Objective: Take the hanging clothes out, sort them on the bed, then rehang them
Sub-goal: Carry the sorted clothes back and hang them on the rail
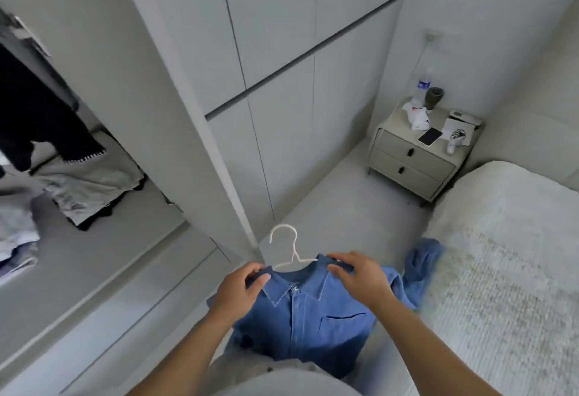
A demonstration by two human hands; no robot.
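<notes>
Both hands are holding a blue denim shirt [300, 317] on a white hanger [289, 250]. The left hand [241, 292] is pinching the collar's left shoulder, thumb over curled fingers. The right hand [357, 273] is gripping the right shoulder, fingers bent over the fabric. The shirt is hanging just left of the bed [501, 270], hook pointing up toward the wardrobe [282, 51], long axis running downward toward the person.

bed [507, 270]: bare textured cover | nightstand [416, 157]: bottle [423, 85], phone [430, 136], papers [457, 131]
</notes>
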